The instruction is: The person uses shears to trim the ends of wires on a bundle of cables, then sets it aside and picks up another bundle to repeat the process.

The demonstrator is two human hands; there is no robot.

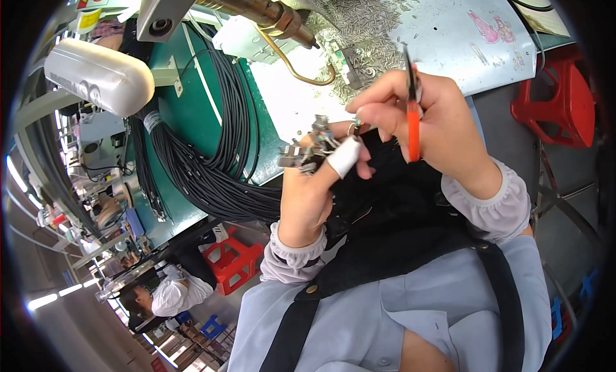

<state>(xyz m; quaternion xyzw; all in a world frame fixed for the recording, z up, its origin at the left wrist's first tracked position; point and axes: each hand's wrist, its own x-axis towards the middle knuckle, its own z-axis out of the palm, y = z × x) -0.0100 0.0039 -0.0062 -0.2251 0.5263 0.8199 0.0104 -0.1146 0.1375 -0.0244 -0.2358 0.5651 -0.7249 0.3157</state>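
Note:
My left hand (314,179) is closed around several cable ends (311,150) with silvery metal connectors and thin coloured wires. White wrapping (344,157) covers its thumb. At that thumb, a short black cable end with fine coloured wires (357,125) sticks up. My right hand (430,121) has its thumb and forefinger at these wires. In its palm lies an orange-handled tool (413,131) with a dark narrow tip pointing up and away; its exact kind is unclear. Whether the right fingertips pinch a wire is too small to see.
A thick bundle of black cables (212,160) lies on the green bench to the left. Ahead, a machine nozzle (298,35) and bent brass tube (314,80) hang over many small metal pieces (378,32). Red stools (558,102) stand right and left; a person (173,295) sits far left.

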